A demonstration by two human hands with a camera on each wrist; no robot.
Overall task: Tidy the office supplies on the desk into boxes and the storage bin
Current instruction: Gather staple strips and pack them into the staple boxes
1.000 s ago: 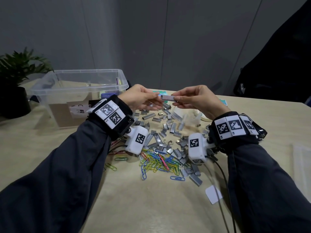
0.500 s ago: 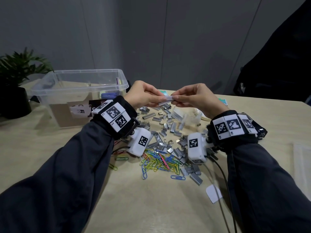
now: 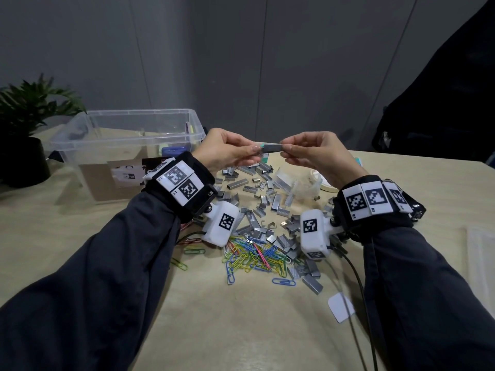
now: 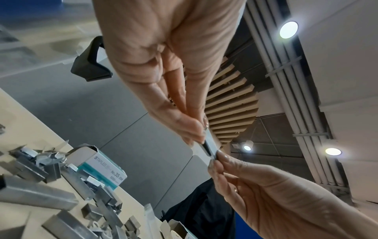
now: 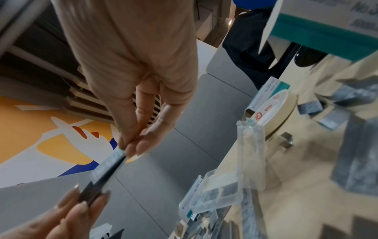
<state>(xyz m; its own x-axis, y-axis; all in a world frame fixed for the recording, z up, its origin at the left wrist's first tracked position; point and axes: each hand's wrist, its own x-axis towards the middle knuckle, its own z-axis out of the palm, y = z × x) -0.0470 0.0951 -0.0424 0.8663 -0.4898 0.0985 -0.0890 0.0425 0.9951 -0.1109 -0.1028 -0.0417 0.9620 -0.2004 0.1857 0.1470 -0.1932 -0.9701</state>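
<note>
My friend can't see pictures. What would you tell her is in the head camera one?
Two hands, left hand and right hand, pinch the ends of one strip of staples above a desk. Below lie loose staple strips and colourful paper clips. A clear plastic bin stands at the left.

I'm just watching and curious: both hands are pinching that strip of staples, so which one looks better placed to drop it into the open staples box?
Probably the left hand. In the head view the staple strip hangs just above the staples box, which sits on its side.
</note>
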